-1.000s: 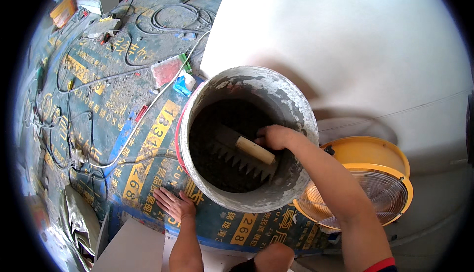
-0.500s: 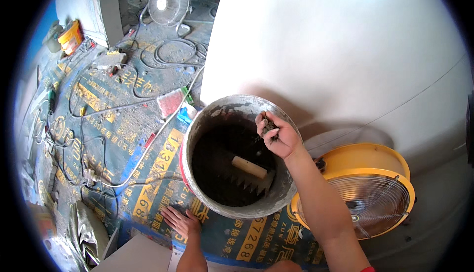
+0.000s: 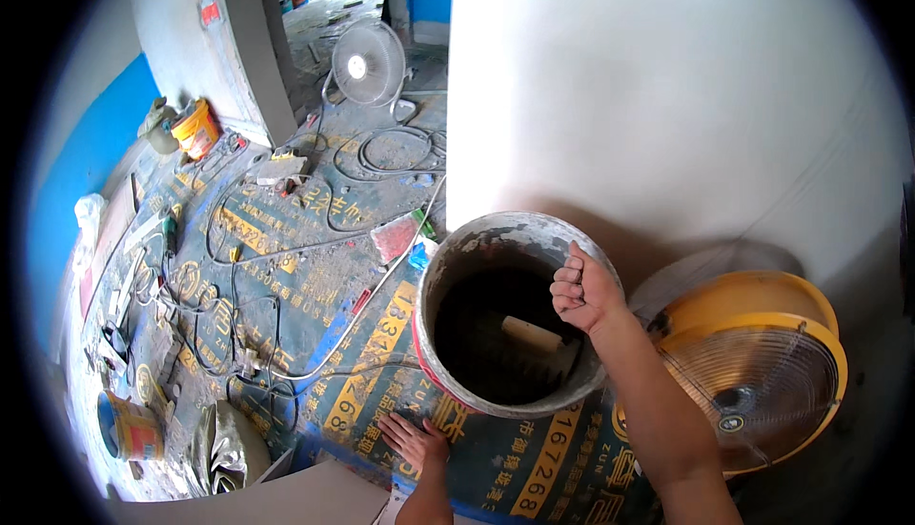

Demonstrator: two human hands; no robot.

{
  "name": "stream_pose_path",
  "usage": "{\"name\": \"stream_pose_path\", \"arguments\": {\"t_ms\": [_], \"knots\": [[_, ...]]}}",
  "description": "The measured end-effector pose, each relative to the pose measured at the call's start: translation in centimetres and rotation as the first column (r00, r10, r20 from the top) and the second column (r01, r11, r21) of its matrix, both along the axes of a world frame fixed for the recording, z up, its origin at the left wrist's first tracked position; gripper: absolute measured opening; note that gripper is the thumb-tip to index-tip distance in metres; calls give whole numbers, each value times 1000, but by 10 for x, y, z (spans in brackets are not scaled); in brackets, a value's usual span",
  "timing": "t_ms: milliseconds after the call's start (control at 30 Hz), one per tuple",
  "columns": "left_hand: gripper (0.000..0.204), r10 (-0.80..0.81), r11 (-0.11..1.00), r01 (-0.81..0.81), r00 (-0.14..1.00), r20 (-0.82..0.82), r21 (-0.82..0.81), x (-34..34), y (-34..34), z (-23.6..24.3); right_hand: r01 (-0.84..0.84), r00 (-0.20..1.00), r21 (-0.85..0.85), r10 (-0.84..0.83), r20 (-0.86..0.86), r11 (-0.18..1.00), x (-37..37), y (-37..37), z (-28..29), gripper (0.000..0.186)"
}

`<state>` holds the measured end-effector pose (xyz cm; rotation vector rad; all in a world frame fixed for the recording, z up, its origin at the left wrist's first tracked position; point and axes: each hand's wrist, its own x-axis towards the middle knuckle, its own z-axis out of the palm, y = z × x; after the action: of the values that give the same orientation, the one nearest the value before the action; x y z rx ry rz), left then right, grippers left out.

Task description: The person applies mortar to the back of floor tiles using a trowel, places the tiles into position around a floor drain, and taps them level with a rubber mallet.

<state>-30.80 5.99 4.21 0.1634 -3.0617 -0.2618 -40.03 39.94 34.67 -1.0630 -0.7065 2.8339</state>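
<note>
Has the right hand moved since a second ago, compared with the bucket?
Yes. The right hand has come up out of the bucket, off the trowel handle lying inside, and is now closed at the rim.

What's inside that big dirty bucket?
Inside the bucket lies a notched trowel with a wooden handle on dark mortar. The right hand grips the rim, covering part of it.

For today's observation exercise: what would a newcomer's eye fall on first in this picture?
First, the grey, mortar-caked bucket at centre, the right hand closed at its rim and a wooden-handled trowel lying inside. The left hand lies flat on the printed blue floor sheet. A yellow fan sits at right.
</note>
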Motion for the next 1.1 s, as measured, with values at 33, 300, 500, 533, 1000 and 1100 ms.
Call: {"name": "stream_pose_path", "arguments": {"t_ms": [33,300,500,533,1000,1100], "knots": [[74,-2,1000,1,999,-32,-12,-1,-1,-5,-30,998,-11,29,-64,999,10,-4,7,43],[58,-101,982,110,993,65,-152,5,18,5,-54,899,-74,16,-438,996,229,-90,50,14],[54,-593,411,774,628,-504,481,113,140,110,-131,754,21,114,-647,991,518,-206,8,14],[54,-701,206,843,481,-526,497,154,168,127,-131,757,-6,96,-646,991,569,-222,-3,18],[56,-826,-437,736,-555,92,518,641,489,283,855,428,299,-902,53,424,1045,-203,-11,47],[56,-857,-322,812,-469,215,487,678,528,272,958,244,148,-969,31,246,1076,-146,-82,46]]}}
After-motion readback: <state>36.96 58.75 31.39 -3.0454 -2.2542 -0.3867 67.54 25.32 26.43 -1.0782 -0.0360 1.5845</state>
